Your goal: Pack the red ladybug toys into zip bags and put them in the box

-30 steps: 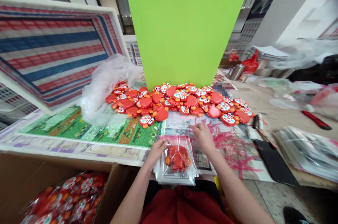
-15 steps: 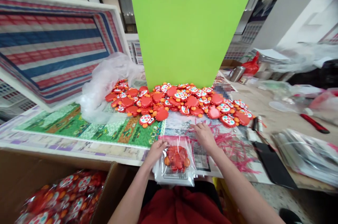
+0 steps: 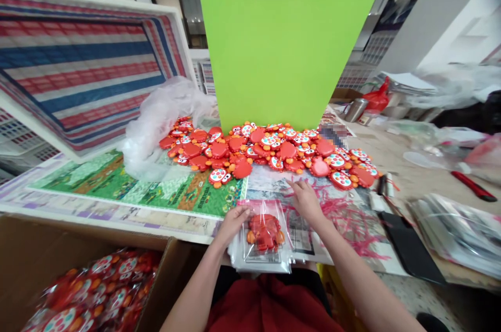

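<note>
My left hand (image 3: 235,221) pinches the top left edge of a clear plastic bag (image 3: 282,248), which lies on a stack of similar bags at the table's front edge. Inside that bag is a red crab-shaped toy (image 3: 266,230) with orange claws, its plain side up. My right hand (image 3: 306,201) hovers to the right above the bag, fingers stretched out to the left, with nothing visible in them. Beneath and beside it, tangled pink strips (image 3: 356,227) cover the table. Beyond both hands spreads a heap of loose crab toys (image 3: 287,152), some showing white spotted faces.
A green board (image 3: 287,55) stands behind the heap. To the left are a striped-lined crate (image 3: 94,60), crumpled plastic film (image 3: 151,118) and a cardboard box (image 3: 168,259) of bagged toys. On the right lie a black phone (image 3: 409,248), stacked bags (image 3: 457,233) and a red cutter (image 3: 473,186).
The view has shifted slightly, so everything sits a little further right. My left hand stays on the bag, and my right hand has barely moved.
</note>
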{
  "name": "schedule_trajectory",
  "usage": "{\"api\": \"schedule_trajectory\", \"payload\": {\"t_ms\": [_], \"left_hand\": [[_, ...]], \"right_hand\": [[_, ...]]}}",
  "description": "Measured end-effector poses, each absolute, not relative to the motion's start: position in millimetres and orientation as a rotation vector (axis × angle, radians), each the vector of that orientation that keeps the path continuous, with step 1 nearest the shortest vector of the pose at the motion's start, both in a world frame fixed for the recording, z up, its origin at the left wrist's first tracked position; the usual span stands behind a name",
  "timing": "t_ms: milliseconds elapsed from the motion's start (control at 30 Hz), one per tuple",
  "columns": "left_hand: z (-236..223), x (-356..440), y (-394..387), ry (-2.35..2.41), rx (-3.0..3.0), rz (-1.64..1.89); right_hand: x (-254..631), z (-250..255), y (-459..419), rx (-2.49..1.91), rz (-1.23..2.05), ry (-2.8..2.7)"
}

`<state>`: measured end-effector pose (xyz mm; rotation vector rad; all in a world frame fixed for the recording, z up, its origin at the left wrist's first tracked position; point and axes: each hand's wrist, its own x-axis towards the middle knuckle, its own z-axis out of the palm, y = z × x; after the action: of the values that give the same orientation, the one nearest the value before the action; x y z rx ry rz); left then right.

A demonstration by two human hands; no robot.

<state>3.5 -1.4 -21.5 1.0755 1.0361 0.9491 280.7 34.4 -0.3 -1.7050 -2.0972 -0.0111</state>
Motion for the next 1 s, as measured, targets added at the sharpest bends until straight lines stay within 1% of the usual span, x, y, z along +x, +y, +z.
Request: {"api": "schedule_trajectory", "payload": {"t_ms": [67, 233, 300, 467, 700, 867, 933, 1000], "left_hand": [[-21.1, 2.5, -1.6, 1.038, 1.086, 0.949], [-23.6, 1.5, 0.3, 1.055, 1.073, 0.96], [-21.5, 1.6, 0.3, 1.037, 1.053, 0.969], [-7.9, 1.6, -3.4, 1.024, 0.866, 0.905], [-1.0, 0.0, -6.2, 0.977, 0.801, 0.964], [1.0, 10.4, -7.6, 1.03, 0.887, 1.005], [10.7, 12.3, -5.5, 1.042, 0.896, 1.045], [27.3, 4.4, -1.9, 1.078, 0.919, 1.101]], "right_hand": [[273.4, 1.3, 28.7, -1.655, 0.204, -2.014], [245.7, -8.3, 21.9, -1.444, 1.081, -1.777], [241.9, -13.6, 22.1, -1.355, 1.251, -1.598], [253.3, -16.4, 19.8, -1.294, 1.34, -1.349], [254.7, -17.2, 13.9, -1.315, 1.348, -1.309], [246.2, -15.9, 14.8, -1.22, 1.202, -1.439], [253.5, -16.3, 21.2, -1.211, 1.115, -1.47], [274.9, -15.6, 32.2, -1.295, 0.955, -1.502]]}}
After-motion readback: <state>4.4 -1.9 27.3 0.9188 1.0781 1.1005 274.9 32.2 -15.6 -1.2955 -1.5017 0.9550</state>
